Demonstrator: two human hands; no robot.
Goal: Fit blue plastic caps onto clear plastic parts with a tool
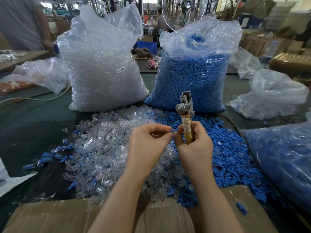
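My right hand (193,145) grips the tape-wrapped handle of a metal plier-like tool (185,105), which stands upright with its jaws at the top. My left hand (148,142) has its fingertips curled together and pinches a small clear plastic part (165,133) beside the right thumb. A bit of blue cap (175,130) shows between the two hands. Beneath the hands a heap of loose clear parts (104,145) spreads left, and a heap of loose blue caps (225,148) spreads right.
Behind the heaps stand a big bag of clear parts (101,64) and a big bag of blue caps (193,73). Another blue-filled bag (286,157) lies at right. A cardboard box flap (58,216) runs along the near edge. A person stands far left.
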